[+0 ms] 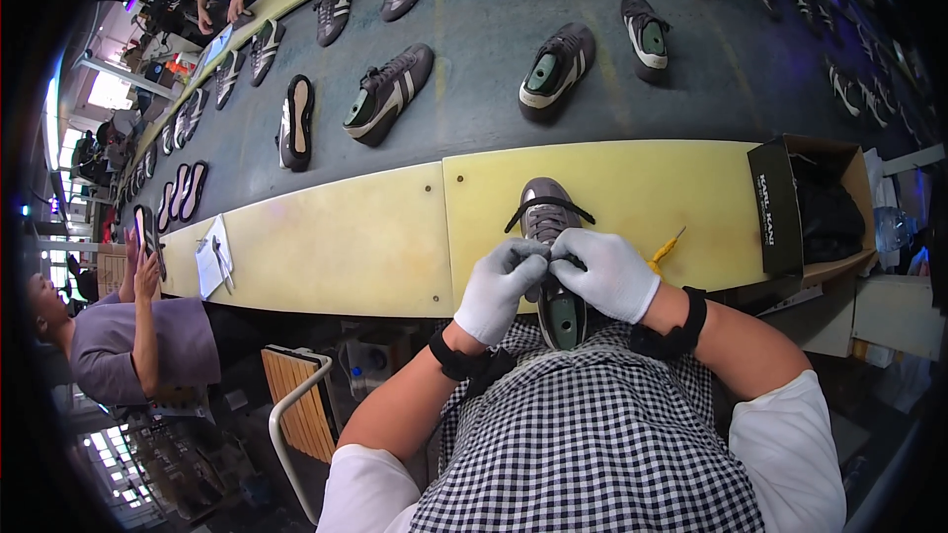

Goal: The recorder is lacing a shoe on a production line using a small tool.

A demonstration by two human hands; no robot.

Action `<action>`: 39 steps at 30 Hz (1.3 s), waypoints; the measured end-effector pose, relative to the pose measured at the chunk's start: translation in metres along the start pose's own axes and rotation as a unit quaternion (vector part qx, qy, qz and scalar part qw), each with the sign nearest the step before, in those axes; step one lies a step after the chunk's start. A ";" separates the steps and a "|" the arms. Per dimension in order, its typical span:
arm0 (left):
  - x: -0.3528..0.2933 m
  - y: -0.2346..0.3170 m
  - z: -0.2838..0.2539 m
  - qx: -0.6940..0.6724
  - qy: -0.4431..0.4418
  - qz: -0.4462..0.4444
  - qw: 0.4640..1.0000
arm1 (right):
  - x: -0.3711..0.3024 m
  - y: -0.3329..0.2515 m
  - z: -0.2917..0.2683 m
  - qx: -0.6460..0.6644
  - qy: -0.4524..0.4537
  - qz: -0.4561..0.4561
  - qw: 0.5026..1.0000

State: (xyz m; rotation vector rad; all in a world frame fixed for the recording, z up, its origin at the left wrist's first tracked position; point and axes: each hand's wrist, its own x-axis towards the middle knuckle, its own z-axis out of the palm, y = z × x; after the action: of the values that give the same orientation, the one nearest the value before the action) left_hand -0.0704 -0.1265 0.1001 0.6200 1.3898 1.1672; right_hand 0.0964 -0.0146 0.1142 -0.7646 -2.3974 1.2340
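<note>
A grey sneaker (543, 223) with lighter stripes lies on the yellow work surface right in front of me, toe pointing away and heel toward my apron. Its opening shows a dark green insert (564, 320). Across the toe drapes a black strip (549, 202), its two ends hanging to the sides. My left hand (503, 286), in a white knit glove, is closed in a pinch at the upper laces. Facing it, my right hand (603, 273), gloved alike, pinches at the same spot. The fingertips nearly meet there and mostly hide the shoelace between them.
A yellow-handled pointed tool (668, 250) lies right of my right hand. An open box (780, 207) holding dark material stands at the right. Beyond, a dark conveyor belt (474, 79) carries several sneakers. A clipboard (211, 262) lies leftward; a co-worker (148, 341) holds a shoe there.
</note>
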 end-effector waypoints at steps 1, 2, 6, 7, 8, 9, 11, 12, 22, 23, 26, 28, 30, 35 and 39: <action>0.000 -0.003 -0.003 -0.044 0.000 -0.020 0.999 | 0.001 -0.005 -0.003 0.059 -0.029 0.059 0.996; 0.000 -0.005 -0.006 -0.087 0.000 -0.039 0.995 | 0.002 -0.008 -0.003 0.118 -0.058 0.118 0.984; 0.000 0.016 -0.006 -0.113 0.020 -0.018 0.993 | -0.001 -0.007 0.005 0.350 -0.014 0.166 0.922; 0.001 0.023 -0.009 -0.097 0.021 -0.015 0.995 | 0.002 -0.005 0.002 0.335 -0.052 0.169 0.925; 0.002 0.027 -0.010 -0.097 0.021 -0.016 0.995 | 0.004 -0.004 0.000 0.321 -0.089 0.171 0.927; 0.003 0.031 -0.012 -0.056 0.023 -0.006 0.998 | 0.006 -0.006 -0.002 0.321 -0.090 0.170 0.927; 0.002 0.034 -0.013 0.013 0.029 0.017 0.999 | 0.009 -0.008 -0.004 0.307 -0.133 0.225 0.915; 0.002 0.031 -0.012 0.013 0.028 0.017 0.999 | 0.008 -0.005 -0.001 0.306 -0.132 0.225 0.916; -0.007 0.023 0.001 0.412 0.039 0.187 0.891 | 0.005 -0.002 0.004 0.298 -0.099 0.218 0.924; -0.007 0.025 0.002 0.412 0.038 0.188 0.891 | 0.004 -0.001 0.006 0.268 -0.096 0.203 0.937; -0.009 0.033 0.000 0.386 0.018 0.185 0.904 | -0.001 0.015 0.019 0.183 -0.024 0.059 0.981; -0.014 0.039 -0.010 0.205 -0.012 0.037 0.978 | 0.002 0.005 0.012 0.145 -0.041 0.069 0.986; -0.016 0.048 -0.017 0.062 0.041 0.010 0.997 | 0.004 0.000 0.009 0.107 -0.059 0.079 0.989; -0.005 0.046 -0.041 -0.029 0.093 0.066 0.993 | 0.006 -0.002 0.006 0.210 -0.077 0.173 0.959; -0.005 0.040 -0.040 -0.082 0.111 0.044 0.989 | 0.004 0.000 0.011 0.229 -0.064 0.144 0.961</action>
State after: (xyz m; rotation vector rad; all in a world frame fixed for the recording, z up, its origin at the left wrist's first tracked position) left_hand -0.1174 -0.1278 0.1314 0.4480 1.4464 1.4399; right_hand 0.0874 -0.0195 0.1086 -0.9218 -2.0096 1.9164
